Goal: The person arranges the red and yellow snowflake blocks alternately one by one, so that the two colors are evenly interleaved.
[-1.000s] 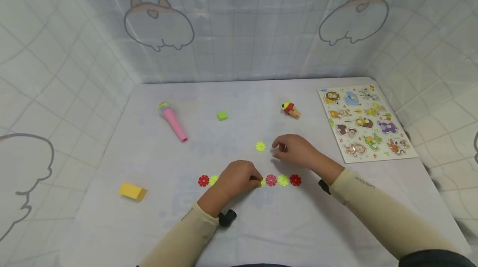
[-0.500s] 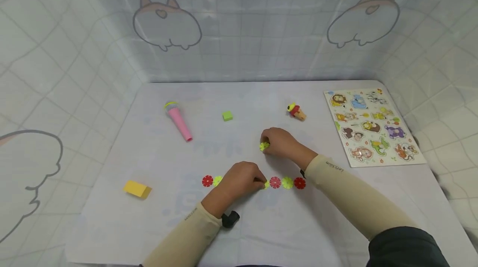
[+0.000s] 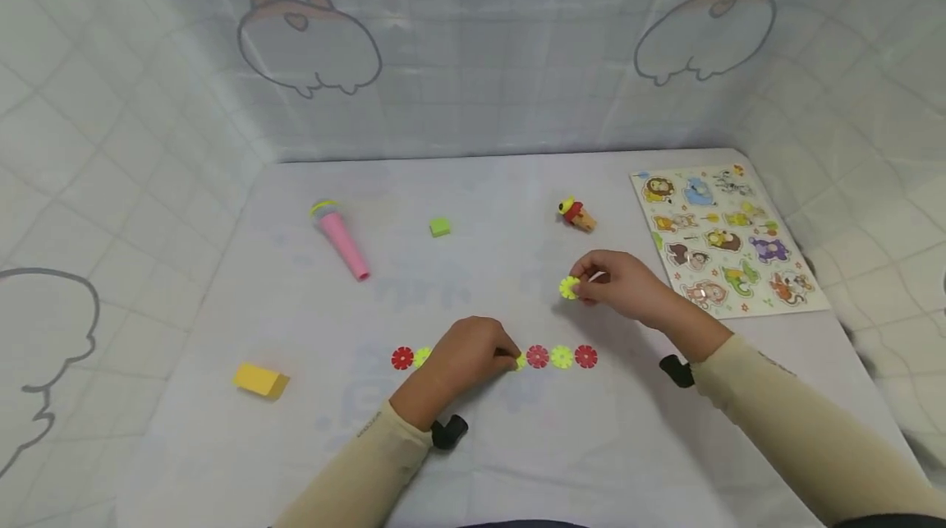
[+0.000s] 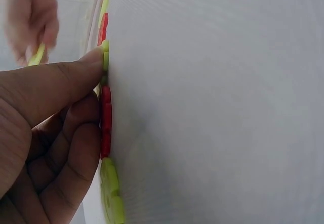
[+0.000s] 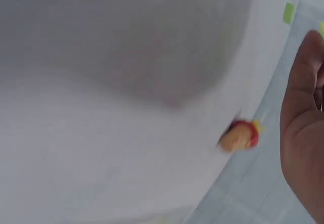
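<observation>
A row of red and yellow-green notched plastic discs lies on the table, its red disc (image 3: 586, 356) at the right end and another red disc (image 3: 402, 358) at the left. My left hand (image 3: 466, 354) covers the row's middle, its thumb and fingers pinching the edge of a yellow-green disc (image 4: 106, 57). Beside that one, in the left wrist view, stands a red disc (image 4: 106, 122). My right hand (image 3: 628, 288) is raised behind the row's right end. Between thumb and fingertips it holds a loose yellow-green disc (image 3: 568, 288), which throws the hand's shadow below.
A pink toy microphone (image 3: 344, 245) and a green block (image 3: 439, 227) lie toward the back. Farther right are a small red-and-tan toy figure (image 3: 576, 214) and an animal puzzle board (image 3: 687, 245). A yellow block (image 3: 262, 380) sits at the left.
My right hand has closed on the loose yellow-green disc behind the row, picked it up and carried it to the right. The left hand keeps its place on the row.
</observation>
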The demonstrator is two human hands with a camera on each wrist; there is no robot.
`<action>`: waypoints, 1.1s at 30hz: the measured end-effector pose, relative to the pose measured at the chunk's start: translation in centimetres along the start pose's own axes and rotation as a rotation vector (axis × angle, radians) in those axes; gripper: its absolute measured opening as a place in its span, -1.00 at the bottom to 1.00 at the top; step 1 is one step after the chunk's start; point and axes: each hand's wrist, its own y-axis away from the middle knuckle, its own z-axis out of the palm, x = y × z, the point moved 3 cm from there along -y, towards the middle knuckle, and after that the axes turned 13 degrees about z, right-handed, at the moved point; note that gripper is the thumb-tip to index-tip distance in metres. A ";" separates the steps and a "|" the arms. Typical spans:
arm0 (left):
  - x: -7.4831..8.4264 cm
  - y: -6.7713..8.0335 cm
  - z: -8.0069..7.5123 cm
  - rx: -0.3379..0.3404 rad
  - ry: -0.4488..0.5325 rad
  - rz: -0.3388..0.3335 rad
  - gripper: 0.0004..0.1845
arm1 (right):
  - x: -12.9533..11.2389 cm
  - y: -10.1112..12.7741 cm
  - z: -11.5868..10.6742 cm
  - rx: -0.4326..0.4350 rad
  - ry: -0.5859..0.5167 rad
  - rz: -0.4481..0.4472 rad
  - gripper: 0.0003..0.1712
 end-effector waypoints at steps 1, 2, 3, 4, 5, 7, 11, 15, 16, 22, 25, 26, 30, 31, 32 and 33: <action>0.0 0.0 0.0 0.000 0.005 -0.004 -0.90 | 0.7 0.7 -0.2 -0.003 0.026 0.004 -0.84; -0.1 0.1 0.0 0.000 0.011 -0.006 -0.90 | 1.4 1.4 -0.3 -0.006 0.064 0.008 -0.86; -0.1 0.1 0.1 0.000 0.017 -0.010 -0.90 | 2.1 2.0 -0.4 -0.008 0.109 0.012 -0.87; -0.1 0.1 0.1 0.001 0.022 -0.013 -0.90 | 2.7 2.6 -0.4 -0.014 0.151 0.013 -0.89; -0.2 0.2 0.1 0.003 0.026 -0.018 -0.90 | 3.3 3.1 -0.3 -0.018 0.192 0.014 -0.89; -0.2 0.2 0.1 0.006 0.028 -0.021 -0.91 | 4.2 3.9 -0.2 -0.016 0.261 0.014 -0.89; -0.2 0.2 0.0 0.018 0.013 -0.004 -0.91 | 5.2 4.7 0.4 0.024 0.341 0.017 -0.86; -0.1 0.1 0.1 0.019 0.009 0.002 -0.90 | 5.4 4.8 1.1 0.067 0.394 0.002 -0.85; -0.1 0.0 0.1 0.017 0.011 0.001 -0.90 | 5.4 4.8 1.3 0.073 0.403 -0.003 -0.85; -0.2 0.0 0.2 0.013 0.014 -0.017 -0.89 | 5.2 4.7 1.9 0.093 0.422 -0.025 -0.84; -0.2 0.1 0.3 0.014 0.010 -0.009 -0.89 | 5.3 4.7 2.1 0.098 0.416 -0.026 -0.84; -0.2 0.1 0.4 0.014 0.008 -0.006 -0.89 | 5.3 4.7 2.2 0.098 0.413 -0.026 -0.84; -0.1 0.1 0.4 0.009 -0.009 0.003 -0.89 | 5.3 4.6 2.3 0.105 0.397 -0.020 -0.85; -0.1 0.1 0.4 0.006 -0.014 0.003 -0.89 | 5.3 4.6 2.3 0.106 0.394 -0.016 -0.86; -0.1 0.2 0.4 0.004 -0.020 0.002 -0.88 | 5.3 4.5 2.3 0.107 0.391 -0.016 -0.86; -0.1 0.1 0.4 0.002 -0.025 0.003 -0.88 | 5.2 4.5 2.4 0.107 0.390 -0.015 -0.86</action>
